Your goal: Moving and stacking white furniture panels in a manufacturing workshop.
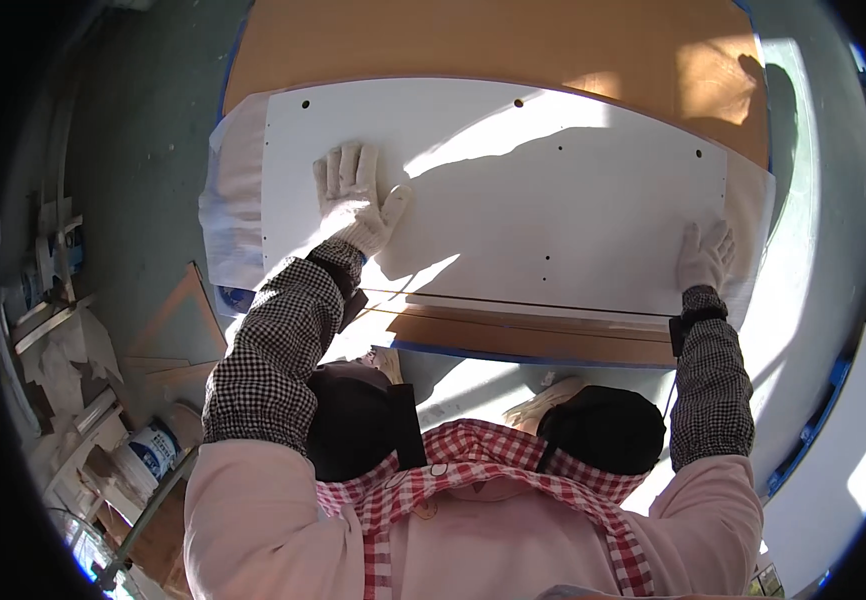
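White laminate fills my view: the drilled board lies flat on the brown worktable, running from nine to three o'clock. My left hand, gloved, presses open-palmed, fingers spread, near the board's nine o'clock end. My right hand rests flat at the four o'clock corner, gripping nothing. To handle it well, I judge, I keep both palms down evenly so the board slides square, its near edge parallel to the table's.

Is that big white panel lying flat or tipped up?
Flat. The white panel lies on the brown table, both gloved hands, left and right, pressed on it.
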Tool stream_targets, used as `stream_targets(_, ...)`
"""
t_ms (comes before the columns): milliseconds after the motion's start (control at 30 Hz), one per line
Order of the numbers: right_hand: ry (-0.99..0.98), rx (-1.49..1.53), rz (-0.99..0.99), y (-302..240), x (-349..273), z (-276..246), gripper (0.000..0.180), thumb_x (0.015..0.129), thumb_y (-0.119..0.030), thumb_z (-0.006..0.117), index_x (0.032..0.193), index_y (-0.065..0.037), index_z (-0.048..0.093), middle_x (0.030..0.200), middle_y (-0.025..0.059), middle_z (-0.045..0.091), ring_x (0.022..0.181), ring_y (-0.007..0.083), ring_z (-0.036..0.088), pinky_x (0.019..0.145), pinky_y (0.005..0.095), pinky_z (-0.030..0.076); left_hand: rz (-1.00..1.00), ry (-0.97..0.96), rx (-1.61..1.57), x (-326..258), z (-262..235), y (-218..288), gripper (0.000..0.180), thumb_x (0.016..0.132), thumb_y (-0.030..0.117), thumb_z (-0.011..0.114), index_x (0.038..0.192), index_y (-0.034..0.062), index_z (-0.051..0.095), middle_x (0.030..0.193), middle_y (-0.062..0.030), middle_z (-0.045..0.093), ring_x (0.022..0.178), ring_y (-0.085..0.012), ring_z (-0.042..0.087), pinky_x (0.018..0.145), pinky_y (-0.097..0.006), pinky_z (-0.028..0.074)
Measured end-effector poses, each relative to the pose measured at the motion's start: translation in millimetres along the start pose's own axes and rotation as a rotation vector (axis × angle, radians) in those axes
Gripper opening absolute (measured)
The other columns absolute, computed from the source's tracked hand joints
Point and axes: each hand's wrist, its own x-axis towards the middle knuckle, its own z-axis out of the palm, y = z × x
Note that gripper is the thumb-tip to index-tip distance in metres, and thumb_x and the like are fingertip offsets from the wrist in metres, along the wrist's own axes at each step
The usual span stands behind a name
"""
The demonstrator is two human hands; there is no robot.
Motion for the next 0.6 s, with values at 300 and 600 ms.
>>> stream_targets(300,0.159,-0.064,-0.572,-29,-83,22,0.085,0.094,-0.045,0.053,0.156,0.001,0.017,0.161,0.0250,0.020,0.149,0.0458,0.017,0.124,0.0526,0.009,0.290,-0.239,-0.193,78,35,169,0.087,0.090,0.057,0.053,0.154,0.0056,0.024,0.161,-0.0216,0.019,0.152,-0.0405,0.008,0.123,-0.058,0.002)
stream_targets(600,0.102,-0.067,-0.533,-40,-83,11,0.083,0.094,-0.043,0.054,0.155,0.000,0.018,0.161,0.0248,0.019,0.150,0.0433,0.014,0.125,0.0508,0.009,0.151,-0.057,-0.013,71,41,80,0.087,0.093,0.063,0.046,0.155,0.0048,0.025,0.164,-0.0178,0.016,0.154,-0.0331,0.006,0.124,-0.051,-0.002)
